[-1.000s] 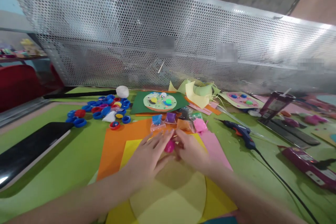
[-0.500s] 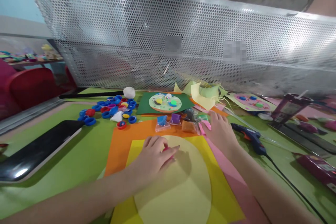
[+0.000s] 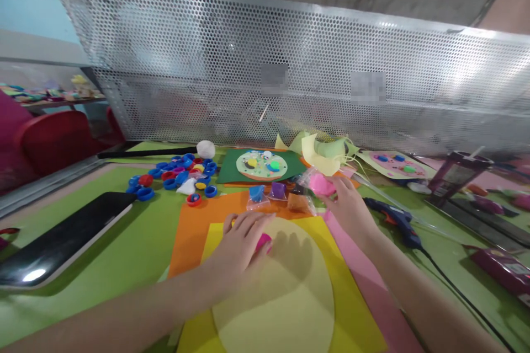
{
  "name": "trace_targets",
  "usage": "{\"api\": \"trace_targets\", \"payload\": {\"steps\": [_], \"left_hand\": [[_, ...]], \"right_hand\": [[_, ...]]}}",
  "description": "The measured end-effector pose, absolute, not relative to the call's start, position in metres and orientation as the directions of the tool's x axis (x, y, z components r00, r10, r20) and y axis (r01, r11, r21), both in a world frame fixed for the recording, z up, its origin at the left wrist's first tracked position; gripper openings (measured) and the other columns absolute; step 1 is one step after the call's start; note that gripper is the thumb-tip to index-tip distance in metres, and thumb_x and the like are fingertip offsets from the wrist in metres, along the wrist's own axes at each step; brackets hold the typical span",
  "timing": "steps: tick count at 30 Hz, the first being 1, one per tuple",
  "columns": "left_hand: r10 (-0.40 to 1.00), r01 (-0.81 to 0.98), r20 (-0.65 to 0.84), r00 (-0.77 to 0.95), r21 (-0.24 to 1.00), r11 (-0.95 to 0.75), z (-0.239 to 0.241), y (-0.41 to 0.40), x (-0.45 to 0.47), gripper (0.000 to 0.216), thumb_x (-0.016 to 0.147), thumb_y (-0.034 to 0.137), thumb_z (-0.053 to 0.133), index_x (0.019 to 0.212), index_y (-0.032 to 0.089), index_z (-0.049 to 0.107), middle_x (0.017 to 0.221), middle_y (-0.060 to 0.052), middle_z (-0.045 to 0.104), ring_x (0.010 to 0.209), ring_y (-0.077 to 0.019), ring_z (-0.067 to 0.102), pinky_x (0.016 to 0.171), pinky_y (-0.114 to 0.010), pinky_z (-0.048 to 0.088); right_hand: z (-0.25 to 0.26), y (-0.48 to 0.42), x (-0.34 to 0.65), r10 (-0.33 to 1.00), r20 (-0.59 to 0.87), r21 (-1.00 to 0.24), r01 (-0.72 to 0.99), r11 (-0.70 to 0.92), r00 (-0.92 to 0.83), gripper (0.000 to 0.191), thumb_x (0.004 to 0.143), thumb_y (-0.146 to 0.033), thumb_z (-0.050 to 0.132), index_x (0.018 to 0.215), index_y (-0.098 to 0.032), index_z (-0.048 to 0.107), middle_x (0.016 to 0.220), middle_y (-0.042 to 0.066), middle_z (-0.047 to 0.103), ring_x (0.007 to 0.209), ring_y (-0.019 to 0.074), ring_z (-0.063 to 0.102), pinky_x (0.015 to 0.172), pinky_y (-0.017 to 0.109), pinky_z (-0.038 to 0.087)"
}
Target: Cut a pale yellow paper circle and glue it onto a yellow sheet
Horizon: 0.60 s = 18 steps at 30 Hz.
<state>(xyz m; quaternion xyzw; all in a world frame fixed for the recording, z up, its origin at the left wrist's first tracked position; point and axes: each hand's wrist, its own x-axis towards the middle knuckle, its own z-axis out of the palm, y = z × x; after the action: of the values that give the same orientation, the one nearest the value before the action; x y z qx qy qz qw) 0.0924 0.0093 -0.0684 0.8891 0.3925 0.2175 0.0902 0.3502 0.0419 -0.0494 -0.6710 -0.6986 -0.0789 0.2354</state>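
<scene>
Close by right fingers (image 3: 340,187), glue gun (image 3: 395,217)

Shiny perforated metal makes the panel (image 3: 232,55) across the top; the pink packet (image 3: 320,183) right of centre is glossy clear plastic; the pale circle (image 3: 285,292), bottom centre, looks like smooth matt paper.

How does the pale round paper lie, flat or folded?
Flat: the pale round paper spreads over the yellow sheet, with no fold showing.
</scene>
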Motion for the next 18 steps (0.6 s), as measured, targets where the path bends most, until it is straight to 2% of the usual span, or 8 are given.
{"api": "trace_targets", "payload": {"steps": [3,6,9,11,14,16,17,18], "left_hand": [[0.802,0.639,0.381,0.46,0.484,-0.598,-0.066,0.011,0.089,0.032,0.092,0.022,0.033,0.123,0.021,0.041,0.125,-0.009,0.054,0.118,-0.0234,0.044,0.098,-0.044,0.031],[0.873,0.59,0.316,0.372,0.645,-0.485,-0.063,0.013,0.087,0.031,0.091,0.034,0.04,0.119,0.022,0.045,0.116,-0.008,0.059,0.111,-0.0249,0.048,0.093,-0.042,0.036],[0.877,0.551,0.247,0.411,0.7,-0.455,-0.059,0.015,0.087,0.022,0.09,0.035,0.041,0.089,0.021,0.058,0.09,-0.003,0.065,0.089,-0.0212,0.058,0.08,-0.035,0.044],[0.871,0.526,0.23,0.433,0.721,-0.452,-0.058,0.015,0.088,0.026,0.091,0.033,0.041,0.075,0.02,0.057,0.077,0.0,0.064,0.075,-0.0166,0.06,0.07,-0.029,0.045],[0.877,0.496,0.235,0.42,0.749,-0.439,-0.057,0.014,0.091,0.028,0.091,0.035,0.04,0.071,0.019,0.052,0.066,0.002,0.058,0.061,-0.0134,0.055,0.055,-0.024,0.041],[0.869,0.473,0.26,0.421,0.755,-0.455,-0.056,0.01,0.094,0.028,0.09,0.034,0.039,0.068,0.019,0.048,0.062,0.003,0.052,0.058,-0.0125,0.051,0.052,-0.023,0.038],[0.858,0.457,0.276,0.432,0.754,-0.473,-0.055,0.008,0.095,0.026,0.089,0.032,0.041,0.067,0.019,0.046,0.062,0.003,0.051,0.058,-0.0122,0.05,0.052,-0.023,0.038],[0.843,0.438,0.292,0.452,0.75,-0.495,-0.054,0.005,0.097,0.023,0.086,0.029,0.043,0.065,0.02,0.045,0.063,0.003,0.05,0.059,-0.0123,0.049,0.054,-0.023,0.038]], "right_hand": [[-0.045,0.033,0.335,0.851,0.483,-0.175,0.929,0.327,-0.208,0.031,0.087,-0.02,0.05,0.118,-0.021,0.051,0.118,0.01,0.055,0.112,0.0246,0.053,0.09,0.038,0.047],[-0.043,0.018,0.316,0.793,0.478,-0.121,0.866,0.485,-0.377,0.027,0.086,-0.018,0.05,0.112,-0.023,0.055,0.115,0.007,0.058,0.106,0.0226,0.056,0.087,0.037,0.048],[-0.043,0.006,0.304,0.743,0.459,-0.064,0.816,0.575,-0.487,0.027,0.084,-0.015,0.052,0.109,-0.024,0.056,0.11,0.004,0.062,0.096,0.0192,0.059,0.078,0.031,0.05],[-0.042,0.0,0.3,0.724,0.475,-0.03,0.813,0.582,-0.5,0.031,0.084,-0.015,0.052,0.114,-0.022,0.053,0.114,0.007,0.06,0.101,0.0225,0.055,0.082,0.037,0.046],[-0.039,-0.008,0.294,0.69,0.568,-0.002,0.837,0.547,-0.449,0.033,0.083,-0.025,0.053,0.115,-0.015,0.05,0.12,0.016,0.053,0.109,0.0327,0.045,0.085,0.05,0.035],[-0.037,-0.014,0.287,0.678,0.601,-0.05,0.827,0.56,-0.423,0.021,0.081,-0.03,0.058,0.096,-0.017,0.054,0.106,0.013,0.058,0.098,0.0307,0.048,0.079,0.046,0.034],[-0.036,-0.018,0.283,0.687,0.596,-0.101,0.81,0.578,-0.416,0.014,0.08,-0.031,0.059,0.084,-0.019,0.053,0.093,0.008,0.06,0.088,0.0263,0.051,0.074,0.041,0.033],[-0.035,-0.022,0.278,0.706,0.576,-0.166,0.787,0.594,-0.412,0.016,0.08,-0.03,0.059,0.074,-0.019,0.05,0.08,0.003,0.058,0.079,0.0218,0.051,0.07,0.037,0.032]]}}
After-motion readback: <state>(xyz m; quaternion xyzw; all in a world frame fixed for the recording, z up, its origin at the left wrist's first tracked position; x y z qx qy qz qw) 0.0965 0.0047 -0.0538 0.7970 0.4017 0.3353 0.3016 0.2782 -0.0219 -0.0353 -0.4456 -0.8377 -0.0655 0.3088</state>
